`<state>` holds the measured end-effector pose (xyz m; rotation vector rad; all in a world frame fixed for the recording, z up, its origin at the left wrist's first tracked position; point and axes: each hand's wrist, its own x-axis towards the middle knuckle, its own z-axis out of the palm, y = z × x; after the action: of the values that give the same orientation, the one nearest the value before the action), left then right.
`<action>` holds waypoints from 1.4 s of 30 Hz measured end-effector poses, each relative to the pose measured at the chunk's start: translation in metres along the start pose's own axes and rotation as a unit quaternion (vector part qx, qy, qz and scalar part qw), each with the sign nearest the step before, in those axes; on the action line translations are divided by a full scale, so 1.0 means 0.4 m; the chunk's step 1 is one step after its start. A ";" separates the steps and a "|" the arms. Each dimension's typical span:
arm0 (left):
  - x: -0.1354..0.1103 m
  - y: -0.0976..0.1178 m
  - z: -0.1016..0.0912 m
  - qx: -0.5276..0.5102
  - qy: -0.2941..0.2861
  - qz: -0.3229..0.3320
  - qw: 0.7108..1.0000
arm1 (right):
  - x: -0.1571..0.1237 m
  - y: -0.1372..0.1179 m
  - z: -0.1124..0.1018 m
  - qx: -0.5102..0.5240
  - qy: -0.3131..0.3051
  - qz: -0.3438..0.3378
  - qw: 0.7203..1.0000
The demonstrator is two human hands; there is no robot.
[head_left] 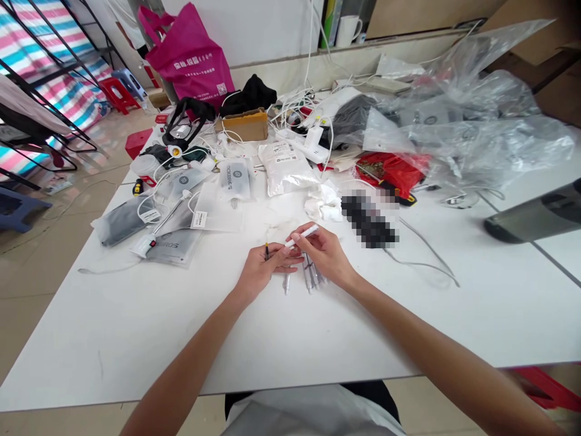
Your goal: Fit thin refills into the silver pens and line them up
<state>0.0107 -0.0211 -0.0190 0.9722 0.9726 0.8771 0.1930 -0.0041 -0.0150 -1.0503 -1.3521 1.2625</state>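
My right hand (325, 254) pinches a slim white tube (303, 235) between thumb and fingers, above the tabletop. My left hand (259, 272) lies palm down close to it, fingers stretched toward the right hand. A thin dark tip (267, 251) pokes up by the left fingers, and I cannot tell whether that hand grips it. Under and beside my right hand lie several slim clear syringes (311, 272). Another syringe (287, 283) lies apart from them, just right of my left hand, its upper end hidden by the fingers.
The white table (136, 339) holds sealed grey and white pouches (234, 180), a white power strip (305, 148), tangled white cables, crumpled clear plastic bags (472, 139), a red cloth (393, 172), and a pixelated dark object (368, 219). A pink bag (188, 54) stands behind.
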 end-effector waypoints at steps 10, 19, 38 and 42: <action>0.003 0.007 -0.005 -0.013 0.052 0.027 0.998 | 0.004 0.003 -0.003 0.017 0.021 -0.016 0.999; -0.002 0.028 -0.030 0.056 0.067 0.041 0.995 | 0.002 0.014 -0.008 -0.029 -0.068 -0.014 0.997; -0.017 0.058 -0.076 0.330 0.088 0.225 0.913 | 0.008 0.030 -0.027 -0.220 0.008 -0.195 0.956; -0.017 0.045 -0.067 0.363 0.079 0.251 0.894 | 0.007 0.031 -0.026 -0.247 -0.021 -0.256 0.934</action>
<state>-0.0194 -0.0148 -0.0069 1.8759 1.2474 1.0459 0.2025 0.0012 -0.0272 -0.9085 -1.8832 0.5702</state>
